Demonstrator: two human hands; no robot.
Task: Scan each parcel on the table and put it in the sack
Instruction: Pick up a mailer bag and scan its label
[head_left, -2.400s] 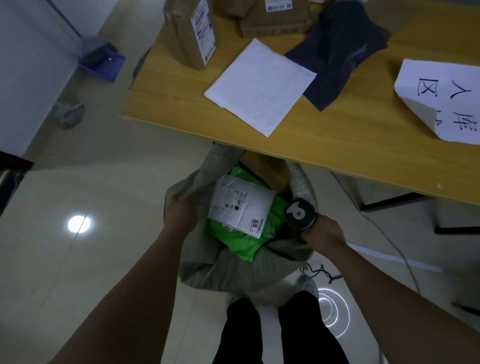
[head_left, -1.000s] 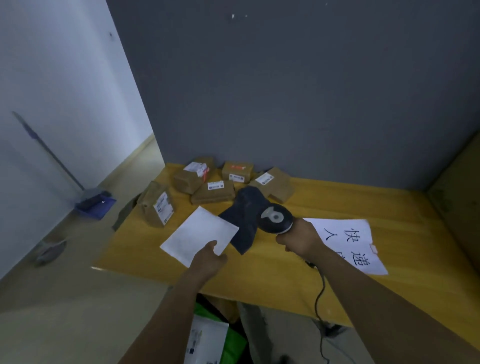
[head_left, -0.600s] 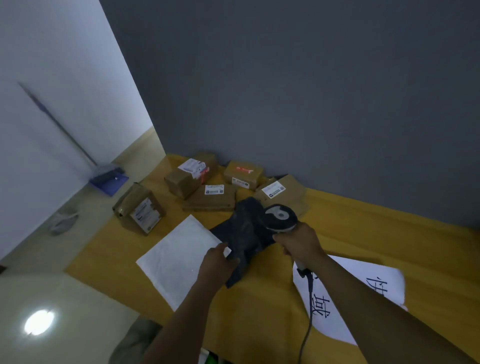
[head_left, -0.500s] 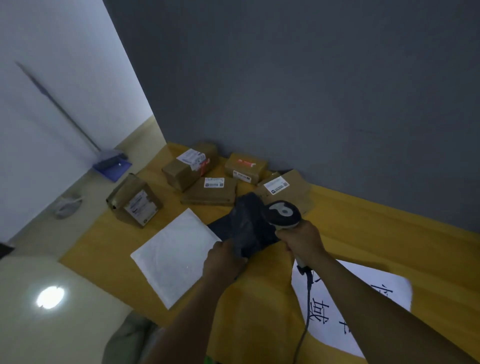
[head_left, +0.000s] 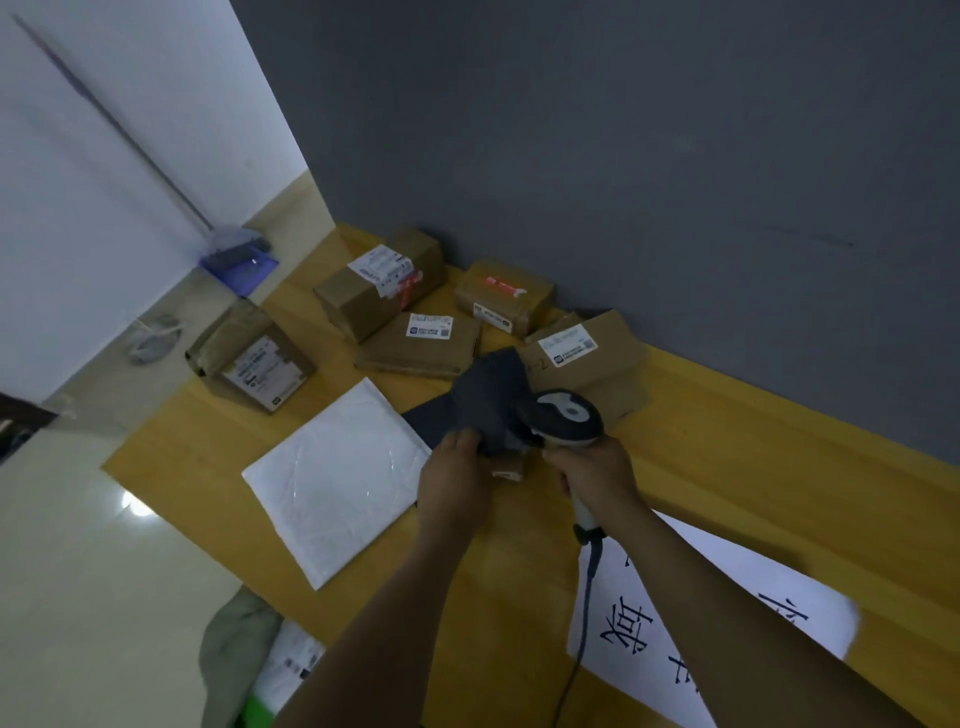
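Two hands: close together over the bench (head_left: 753, 467).
Left hand (head_left: 454, 483): fingers curled onto the dark grey mailer (head_left: 485, 400), gripping its near end.
Right hand (head_left: 597, 475): fingers wrapped round the scanner (head_left: 566, 418) handle, its head just beside that mailer.
White padded envelope (head_left: 337, 478): flat, left of the dark one.
Cardboard boxes (head_left: 421, 345): five, at the bench's far left end.
Sack (head_left: 234, 644): on the floor below the near bench edge, a white parcel (head_left: 291, 665) inside.
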